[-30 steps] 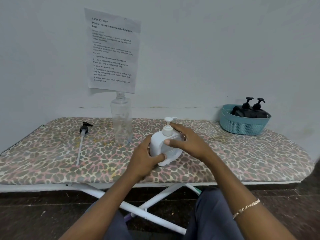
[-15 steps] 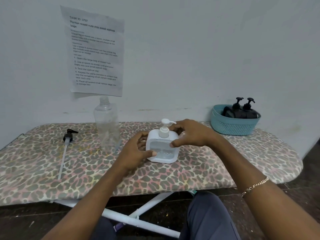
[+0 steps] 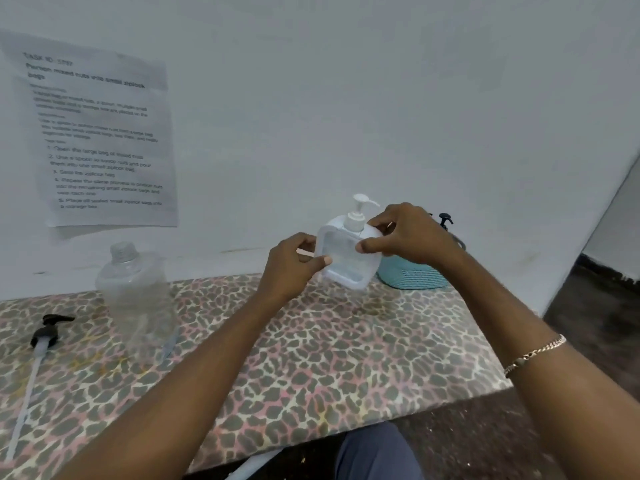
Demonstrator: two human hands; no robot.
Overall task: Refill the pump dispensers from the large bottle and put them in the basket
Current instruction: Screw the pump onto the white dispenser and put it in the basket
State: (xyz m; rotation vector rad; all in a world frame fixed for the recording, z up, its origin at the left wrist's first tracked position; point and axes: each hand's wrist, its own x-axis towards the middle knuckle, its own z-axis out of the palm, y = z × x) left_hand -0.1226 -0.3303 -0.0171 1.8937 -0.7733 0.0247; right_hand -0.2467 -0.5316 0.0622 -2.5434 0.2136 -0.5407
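Observation:
A white square pump dispenser (image 3: 346, 261) with a white pump head is held above the ironing board, tilted slightly. My left hand (image 3: 291, 268) grips its left edge and my right hand (image 3: 405, 240) grips its top right corner. Just behind my right hand sits the teal basket (image 3: 412, 277), mostly hidden; one black pump head (image 3: 445, 219) shows above my hand. The large clear bottle (image 3: 136, 299) stands uncapped at the left, looking empty. Its black pump with a long white tube (image 3: 43, 336) lies on the board at the far left.
The leopard-print ironing board (image 3: 329, 358) spans the view, its right end narrowing near the basket. A printed sheet (image 3: 100, 140) hangs on the white wall. Dark floor lies to the right and below. My knee shows at the bottom.
Both hands have lifted the white dispenser off the board and carried it to the right, up to the basket. The view has swung right.

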